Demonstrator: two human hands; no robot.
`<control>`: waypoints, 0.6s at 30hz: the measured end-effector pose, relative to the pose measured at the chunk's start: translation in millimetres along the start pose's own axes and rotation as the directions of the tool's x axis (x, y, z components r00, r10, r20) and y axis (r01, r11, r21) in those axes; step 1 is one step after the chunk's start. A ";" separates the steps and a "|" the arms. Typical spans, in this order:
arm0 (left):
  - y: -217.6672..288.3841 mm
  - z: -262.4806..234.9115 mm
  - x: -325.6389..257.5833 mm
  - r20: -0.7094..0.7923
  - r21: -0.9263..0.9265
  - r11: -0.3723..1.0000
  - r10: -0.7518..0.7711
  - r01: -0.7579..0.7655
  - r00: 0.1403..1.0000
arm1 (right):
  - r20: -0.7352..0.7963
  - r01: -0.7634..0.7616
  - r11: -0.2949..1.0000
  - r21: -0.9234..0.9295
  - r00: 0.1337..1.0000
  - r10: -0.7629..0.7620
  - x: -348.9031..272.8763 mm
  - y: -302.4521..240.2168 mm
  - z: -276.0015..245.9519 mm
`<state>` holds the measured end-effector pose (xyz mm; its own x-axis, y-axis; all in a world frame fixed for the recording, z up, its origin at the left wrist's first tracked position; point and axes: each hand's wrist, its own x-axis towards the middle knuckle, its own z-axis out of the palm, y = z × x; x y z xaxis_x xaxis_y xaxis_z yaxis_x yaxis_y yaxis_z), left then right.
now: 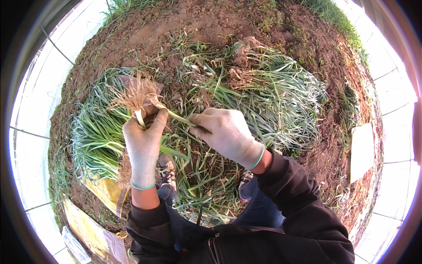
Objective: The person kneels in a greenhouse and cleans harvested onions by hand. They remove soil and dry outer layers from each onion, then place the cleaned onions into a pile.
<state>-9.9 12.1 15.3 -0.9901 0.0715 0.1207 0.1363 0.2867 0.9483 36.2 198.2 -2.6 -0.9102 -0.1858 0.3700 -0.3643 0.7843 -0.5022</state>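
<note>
My left hand (144,136), in a white knit glove with a teal cuff, is closed round the pale lower stems of green onions, just below their bushy brown roots (138,94). To its right, one thin stalk (176,116) slants from the roots toward my right hand (226,132). Gloved the same way, my right hand pinches that stalk between thumb and fingers. Beneath and beside my left hand lies a heap of green onions (99,134) with long green leaves. A second heap (281,94), its roots pointing left, is beyond my right hand.
Loose leaves and peelings (206,176) litter the ground between my shoes (167,171). Yellow sacking (105,191) and a flattened sack (90,229) lie at the lower left. A pale board (361,152) is at the right. Bare brown soil (149,31) stretches ahead.
</note>
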 end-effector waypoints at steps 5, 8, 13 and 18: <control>0.4 1.2 0.0 -0.064 0.013 0.999 -0.038 0.039 0.997 | 0.021 0.004 0.998 -0.057 1.000 -0.003 0.3 -2.0 3.8; -4.8 2.2 0.1 -0.043 -0.016 0.999 0.040 -0.041 0.998 | 0.020 -0.019 0.999 -0.032 1.000 0.019 0.6 -3.1 0.7; 3.3 0.3 -0.4 0.011 0.036 0.999 -0.019 0.019 1.000 | 0.009 0.033 0.999 0.028 0.999 -0.033 -1.1 2.2 4.0; 2.5 0.3 0.1 0.037 -0.042 0.999 -0.014 0.016 0.999 | 0.038 0.017 0.997 0.076 0.999 -0.020 -1.2 2.9 3.0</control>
<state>-9.6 13.1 17.6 -0.9900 0.1032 0.0963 0.1193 0.2470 0.9616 35.7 198.9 -6.9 -0.9095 -0.2241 0.3501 -0.3939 0.7337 -0.5536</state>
